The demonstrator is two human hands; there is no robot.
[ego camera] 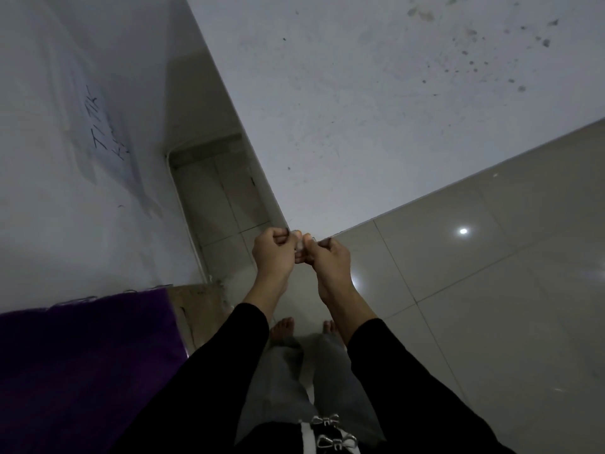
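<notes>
My left hand (274,253) and my right hand (329,258) meet in front of me, just before the outer corner of a white wall (360,109). Both have curled fingers and pinch a small pale, partly see-through thing (300,249) between them. What that thing is cannot be made out in the dim light. Black sleeves cover both forearms.
A sheet of paper with handwriting (104,132) hangs on the left wall. A purple cloth (82,355) lies at the lower left beside a brown cardboard piece (196,299). Glossy beige floor tiles (474,273) spread to the right. My bare feet (283,326) stand below the hands.
</notes>
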